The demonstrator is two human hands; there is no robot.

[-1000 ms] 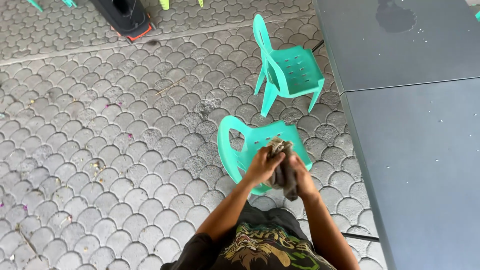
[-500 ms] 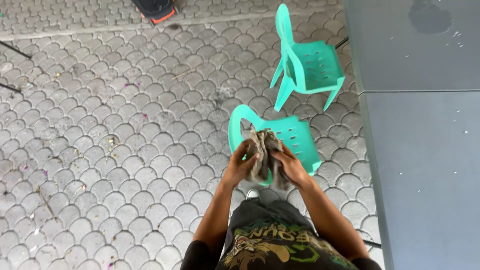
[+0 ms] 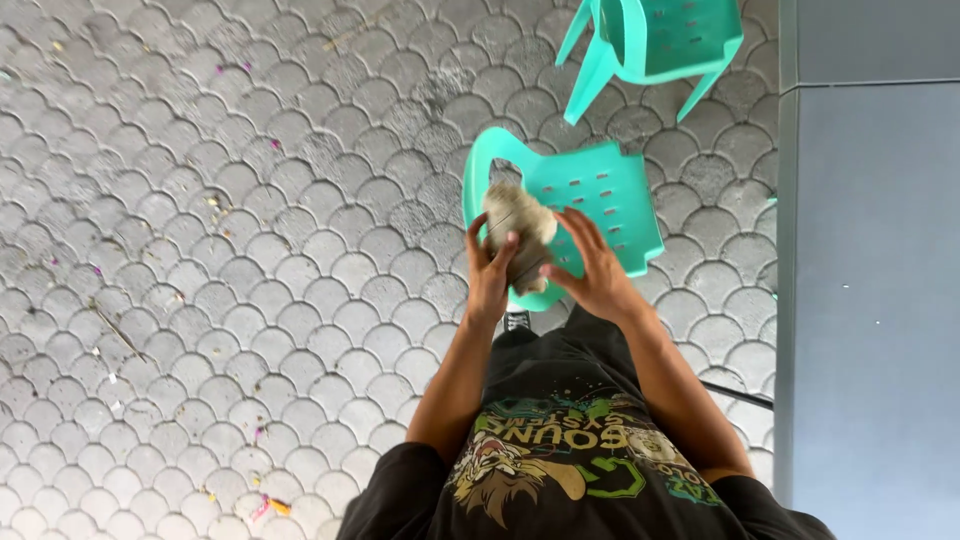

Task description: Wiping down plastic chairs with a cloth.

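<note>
A crumpled grey-beige cloth (image 3: 518, 228) is bunched between my two hands, above a small turquoise plastic chair (image 3: 600, 195). My left hand (image 3: 489, 268) grips the cloth from the left side with thumb and fingers wrapped on it. From the right, my right hand (image 3: 592, 265) presses against the cloth with its fingers spread upward. The chair stands directly in front of me, its seat with slots facing up and its backrest towards the left.
A second turquoise chair (image 3: 655, 40) stands further ahead at the top. A grey tabletop (image 3: 875, 270) runs along the right side. The ground is grey scallop-patterned paving (image 3: 220, 250) with scattered bits of litter.
The cloth hung loosely and longer between my hands before; now it is gathered into a tighter bundle, raised slightly. The view has tilted down and closer to the chair.
</note>
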